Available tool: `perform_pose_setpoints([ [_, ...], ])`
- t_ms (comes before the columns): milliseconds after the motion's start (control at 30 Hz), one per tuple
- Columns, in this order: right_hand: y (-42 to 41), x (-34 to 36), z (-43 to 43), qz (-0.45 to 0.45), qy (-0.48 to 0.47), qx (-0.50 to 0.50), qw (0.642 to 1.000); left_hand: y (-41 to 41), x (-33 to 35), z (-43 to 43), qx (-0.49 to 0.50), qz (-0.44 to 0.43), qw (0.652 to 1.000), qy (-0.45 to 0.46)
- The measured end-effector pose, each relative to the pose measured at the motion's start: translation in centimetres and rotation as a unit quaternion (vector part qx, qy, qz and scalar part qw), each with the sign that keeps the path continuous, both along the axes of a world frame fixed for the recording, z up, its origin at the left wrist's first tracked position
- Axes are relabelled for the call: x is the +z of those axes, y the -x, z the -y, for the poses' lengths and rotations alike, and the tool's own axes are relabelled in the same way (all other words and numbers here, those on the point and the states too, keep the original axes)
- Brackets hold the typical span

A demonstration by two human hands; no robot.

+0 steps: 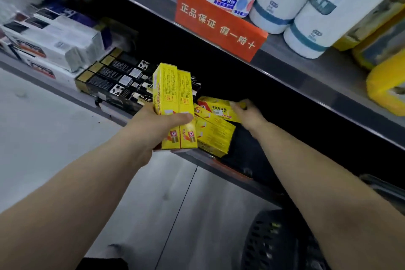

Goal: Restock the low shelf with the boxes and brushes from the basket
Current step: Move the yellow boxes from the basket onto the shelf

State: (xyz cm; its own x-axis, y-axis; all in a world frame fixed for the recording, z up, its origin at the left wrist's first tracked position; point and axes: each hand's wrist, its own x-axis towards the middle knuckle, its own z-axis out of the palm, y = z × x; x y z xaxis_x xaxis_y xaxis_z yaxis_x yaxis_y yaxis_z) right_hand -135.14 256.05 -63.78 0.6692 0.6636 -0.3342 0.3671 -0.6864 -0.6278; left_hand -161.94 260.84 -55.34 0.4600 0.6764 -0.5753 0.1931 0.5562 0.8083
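I hold two yellow boxes (175,103) side by side and upright in my left hand (153,127), with my thumb pressed across their fronts and my fingers wrapped behind them. They hang just over the front edge of the low shelf (232,174). Right beside them, more yellow boxes (213,136) lie stacked askew on that shelf. My right hand (246,113) rests on the far end of the top box (215,105). It is blurred, so I cannot tell whether my fingers grip the box or only touch it. Further left on the same shelf sit a row of black boxes (116,79), then white boxes (57,39). The dark basket (274,241) stands on the floor under my right forearm. On the shelf above are an orange sign (219,24) and paper rolls (306,19).
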Motion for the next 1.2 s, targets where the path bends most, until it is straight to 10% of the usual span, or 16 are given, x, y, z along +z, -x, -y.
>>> perform_pose_setpoints([
  [467, -1.1, -2.9, 0.1, -0.006, 0.144, 0.253, 0.957, -2.3, -1.6, -1.4, -0.019, -0.024, 0.999, 0.017],
  [600, 0.0, -0.5, -0.9, 0.142, 0.234, 0.306, 0.912, -2.5, -1.5, -1.3, -0.045, -0.022, 0.998, 0.037],
  [733, 4.3, 5.5, -2.4, -0.142, 0.007, 0.178, 0.974, -2.3, -1.3, -1.3, -0.067, -0.022, 0.996, 0.051],
  [833, 6.5, 8.1, -1.9, -0.371, -0.054, 0.144, 0.916, -2.3, -1.0, -1.2, -0.101, -0.003, 0.993, 0.052],
  [967, 6.1, 8.5, -1.2, -0.38, -0.079, 0.112, 0.915, -2.5, -0.8, -0.8, -0.091, 0.011, 0.994, 0.059],
  [1200, -1.1, 4.6, -0.4, -0.223, -0.125, -0.226, 0.94, -2.0, -1.0, -1.6, 0.004, -0.038, 0.999, -0.008],
])
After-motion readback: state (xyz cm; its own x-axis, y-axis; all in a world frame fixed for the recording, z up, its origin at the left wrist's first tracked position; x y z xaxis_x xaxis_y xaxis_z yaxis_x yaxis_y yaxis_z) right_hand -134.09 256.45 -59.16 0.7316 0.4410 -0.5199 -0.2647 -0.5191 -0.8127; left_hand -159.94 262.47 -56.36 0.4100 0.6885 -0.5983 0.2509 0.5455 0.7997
